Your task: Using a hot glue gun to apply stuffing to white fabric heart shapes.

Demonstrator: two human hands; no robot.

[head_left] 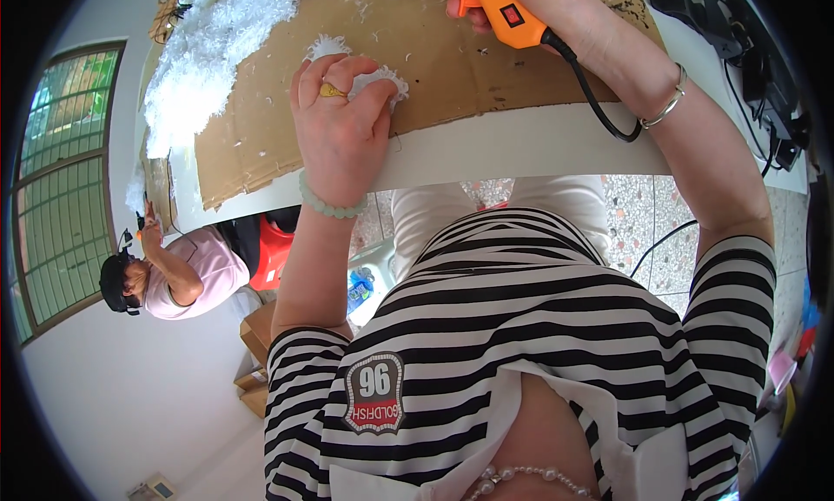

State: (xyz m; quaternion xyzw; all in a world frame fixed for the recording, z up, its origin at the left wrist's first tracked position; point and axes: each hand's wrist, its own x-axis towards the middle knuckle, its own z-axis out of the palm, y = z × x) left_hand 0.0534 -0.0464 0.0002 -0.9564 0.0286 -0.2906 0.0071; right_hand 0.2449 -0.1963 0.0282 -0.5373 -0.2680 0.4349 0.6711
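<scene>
My left hand (343,127) rests low over the cardboard, its fingers bent and pressed on a small white fringed fluffy piece (391,82). Tufts of that piece stick out beyond the fingertips and beside the thumb; the rest is hidden beneath the hand. At the top edge, my right hand (473,13) is wrapped round the handle of an orange hot glue gun (514,19) with a red switch and a black cord. The gun's nozzle is out of the picture. To the left of my hands lies a large heap of white fluffy trim (213,58).
A brown cardboard sheet (452,88) with scraps covers much of the white table (521,145). The gun's cord (599,92) loops near my right wrist. Black power adapters and cables (773,92) lie at the right. Another person (195,271) in pink works at the left.
</scene>
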